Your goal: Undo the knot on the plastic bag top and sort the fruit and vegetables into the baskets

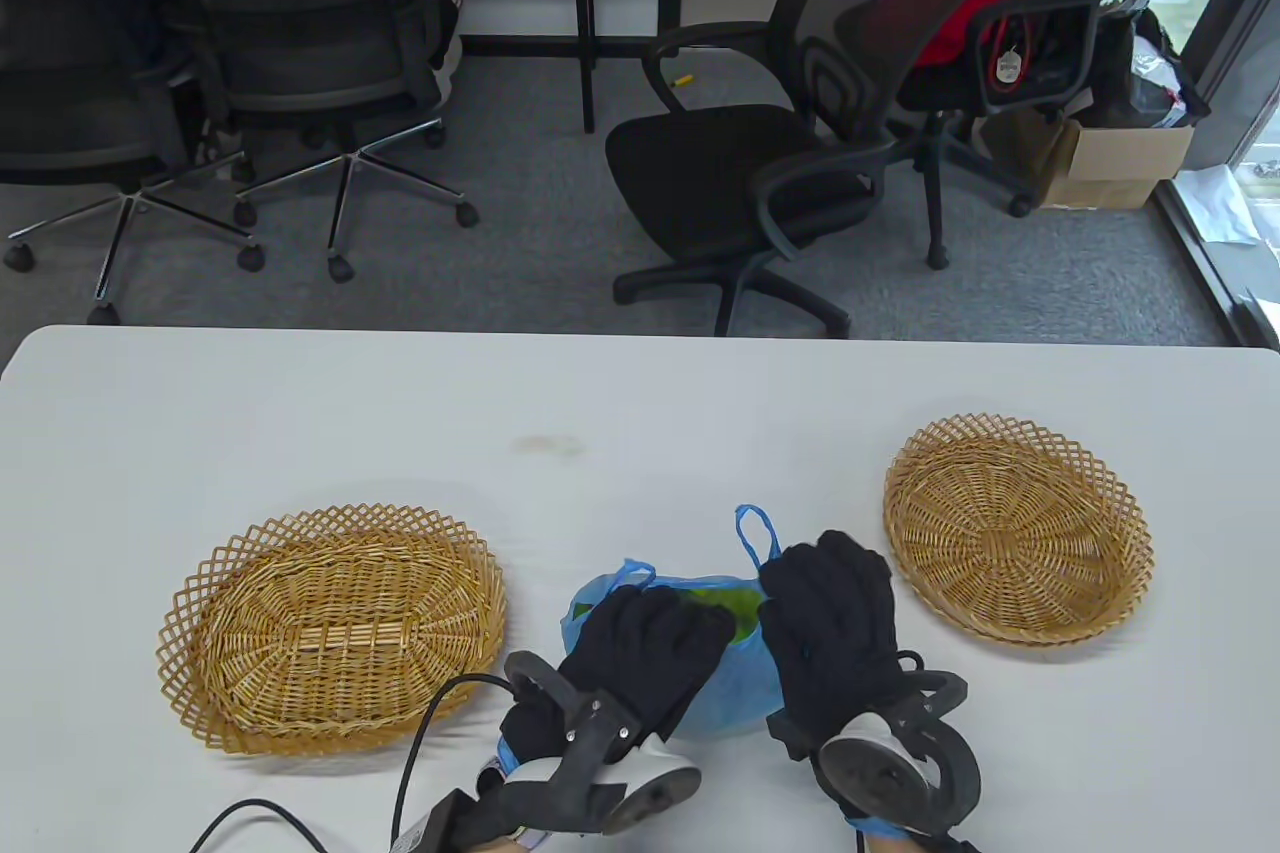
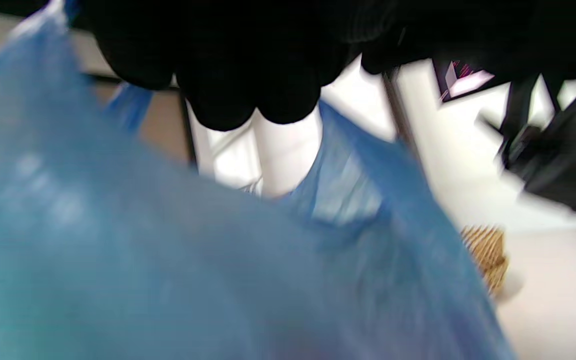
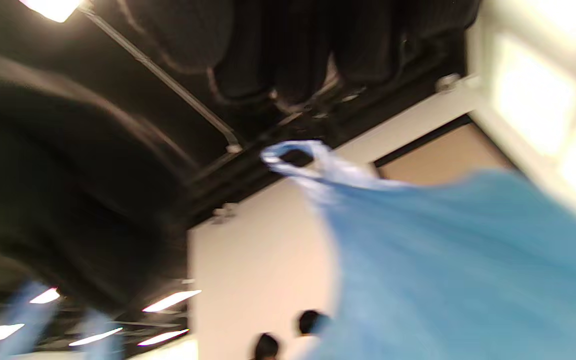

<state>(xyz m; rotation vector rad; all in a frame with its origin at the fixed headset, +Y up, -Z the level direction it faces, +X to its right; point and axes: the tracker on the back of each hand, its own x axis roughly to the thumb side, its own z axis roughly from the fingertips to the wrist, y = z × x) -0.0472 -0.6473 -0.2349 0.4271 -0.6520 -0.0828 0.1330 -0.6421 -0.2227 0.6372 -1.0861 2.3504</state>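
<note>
A blue plastic bag (image 1: 725, 693) sits on the white table (image 1: 640, 413) near the front edge. Its mouth is spread and something green (image 1: 738, 611) shows inside. Two handle loops stand free, one at the left (image 1: 632, 575) and one at the right (image 1: 757, 533). My left hand (image 1: 690, 618) curls over the left rim of the bag's mouth. My right hand (image 1: 800, 585) holds the right rim, its fingers bent over the edge. The wrist views are blurred: blue film (image 2: 168, 250) fills the left one under the fingertips (image 2: 248, 100). The right wrist view has a free handle loop (image 3: 293, 155).
An oval wicker basket (image 1: 330, 628) lies left of the bag and a round wicker basket (image 1: 1015, 528) lies at its right, both with nothing in them. A black cable (image 1: 420, 753) runs by the left wrist. Office chairs stand beyond the table's far edge.
</note>
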